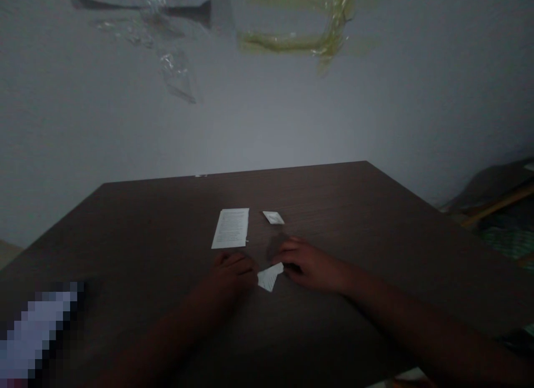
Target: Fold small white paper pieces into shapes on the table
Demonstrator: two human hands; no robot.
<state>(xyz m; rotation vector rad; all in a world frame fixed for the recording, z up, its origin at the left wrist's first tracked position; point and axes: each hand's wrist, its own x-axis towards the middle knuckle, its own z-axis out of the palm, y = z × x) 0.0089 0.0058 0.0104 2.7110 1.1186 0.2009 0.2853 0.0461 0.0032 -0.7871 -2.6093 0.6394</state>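
Between my hands is a small, partly folded piece of paper [270, 277] with faint lines of print on it. My left hand [236, 271] pinches its left edge, fingers curled. The fingers of my right hand [301, 261] close on its upper right corner. Just beyond my left hand a printed sheet of paper [231, 228] lies flat on the dark wooden table [167, 221]. A small folded paper [273, 217] rests to the right of that sheet, a little past my right hand.
A blurred-out, light rectangular object [39, 332] lies at the table's left front. Behind the table rises a pale wall [292, 110] with clear tape [175, 71] and yellowish tape [292, 43] on it. Dark items and a wooden bar [498, 205] stand off to the right.
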